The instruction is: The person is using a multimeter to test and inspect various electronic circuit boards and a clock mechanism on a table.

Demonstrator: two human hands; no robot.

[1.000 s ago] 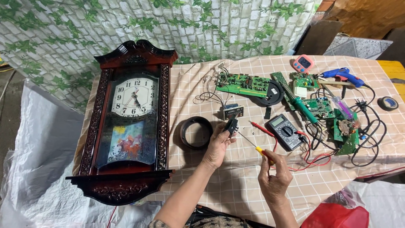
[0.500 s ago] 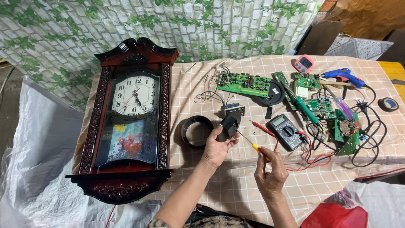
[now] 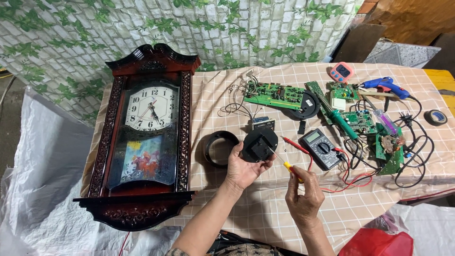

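My left hand (image 3: 241, 169) holds a round black disc part (image 3: 259, 144) upright above the checked tablecloth, its square centre block facing me. My right hand (image 3: 303, 199) grips a small screwdriver (image 3: 280, 162) with a yellow handle, and its thin shaft reaches up to the disc's centre block. A black ring (image 3: 221, 148) lies on the cloth just left of my left hand. A large dark wooden wall clock (image 3: 147, 135) lies flat at the left of the table.
Right of my hands lie a multimeter (image 3: 322, 148) with red leads, several green circuit boards (image 3: 275, 94), a soldering iron (image 3: 342, 122), a blue glue gun (image 3: 385, 86), a pink timer (image 3: 341, 72) and a tape roll (image 3: 435, 117). White plastic sheeting hangs at the left.
My left hand turned the black disc so its flat face now shows toward me. The right hand brought the screwdriver tip in to the disc's centre.
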